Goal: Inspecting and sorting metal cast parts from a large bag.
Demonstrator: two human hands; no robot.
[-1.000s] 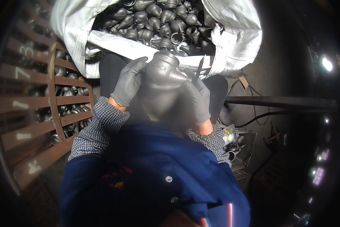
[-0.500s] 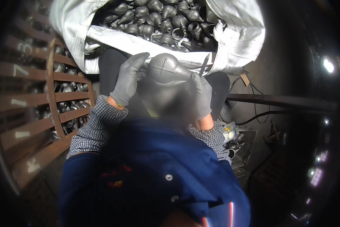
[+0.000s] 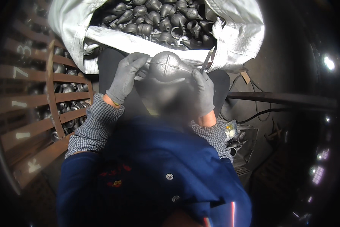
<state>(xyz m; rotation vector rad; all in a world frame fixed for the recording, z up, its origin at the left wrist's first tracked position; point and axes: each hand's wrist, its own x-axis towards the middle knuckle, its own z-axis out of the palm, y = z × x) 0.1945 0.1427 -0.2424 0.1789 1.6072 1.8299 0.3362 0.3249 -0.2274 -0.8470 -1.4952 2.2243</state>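
A grey bulb-shaped metal casting [image 3: 166, 68] with a raised cross of ridges lies level between my hands, above my lap. My left hand [image 3: 126, 77], in a grey glove, is closed on its left end. The casting's narrow right end is in the fingers of my right hand [image 3: 204, 90], also gloved in grey. From the same right hand a slim pointed tool [image 3: 207, 58] sticks up and away; its exact kind does not show. Just beyond, a large white sack [image 3: 147, 44] stands open, filled with similar dark castings [image 3: 153, 18].
On the left, a brown slatted metal crate [image 3: 29, 99] holds more castings. A dark bar [image 3: 276, 100] and a black cable [image 3: 253, 117] run off to the right. By my right elbow is a bin [image 3: 251, 145] with metal parts and a clear plastic bag [image 3: 231, 129].
The casting has rolled a little, and its ridge cross now shows more squarely on top. The pointed tool's tip has shifted up and to the right. Both hands still hold on.
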